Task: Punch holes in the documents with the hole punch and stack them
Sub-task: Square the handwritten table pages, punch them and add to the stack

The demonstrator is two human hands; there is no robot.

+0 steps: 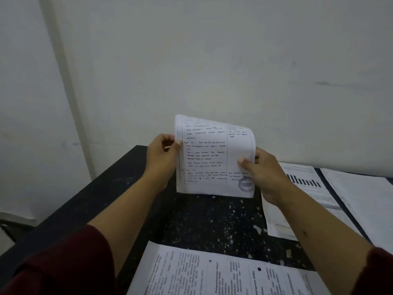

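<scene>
Upright, document sheaf (212, 158), between both hands' grip

Hidden, cropped and unreadable parts of the desk scene

The handwriting on the upright sheaf of papers (214, 158) and its round stamp (246, 184) are too blurred to read. The left hand (162, 158) has its fingers behind the sheaf's edge; the right hand (263, 175) covers part of its right margin. The printed sheet (212, 273) nearest the camera is cut by the bottom edge, the white sheets (361, 194) by the right edge. The right forearm hides part of the chart page (306, 182).
</scene>
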